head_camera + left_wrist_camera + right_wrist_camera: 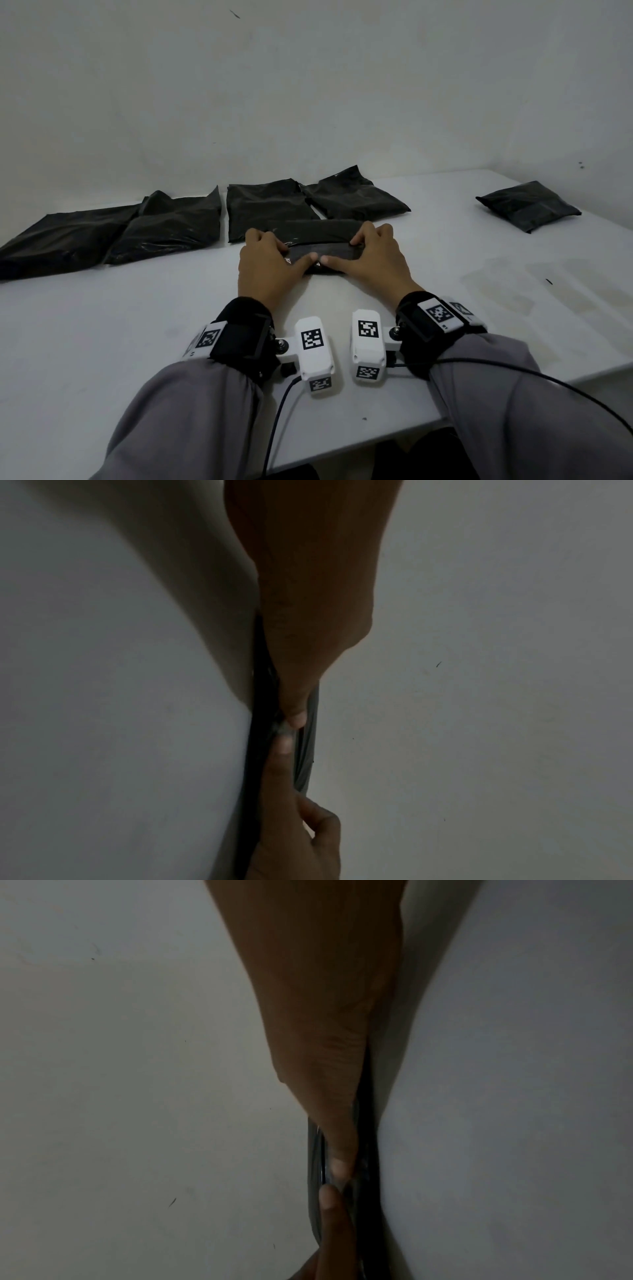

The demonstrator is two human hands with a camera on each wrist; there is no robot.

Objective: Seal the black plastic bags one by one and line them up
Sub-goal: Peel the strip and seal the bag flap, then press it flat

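Note:
A black plastic bag (pixel 318 233) lies flat in the middle of the white table (pixel 137 325), its near flap (pixel 329 253) folded over. Both hands are on that flap. My left hand (pixel 294 262) grips its left half, thumb along the near edge and fingers curled over the far edge. My right hand (pixel 346 262) grips the right half the same way. The two thumb tips almost meet at the flap's middle. The left wrist view shows my left thumb (pixel 301 669) lying along the bag (pixel 253 750). The right wrist view shows my right thumb (pixel 335 1123) on the bag (pixel 369 1150).
Several black bags lie in a row along the back of the table, from the far left (pixel 58 240) to just behind my hands (pixel 352 197). One more black bag (pixel 527 205) lies apart at the right. The wall stands close behind; the table's right edge (pixel 582 370) is near my right forearm.

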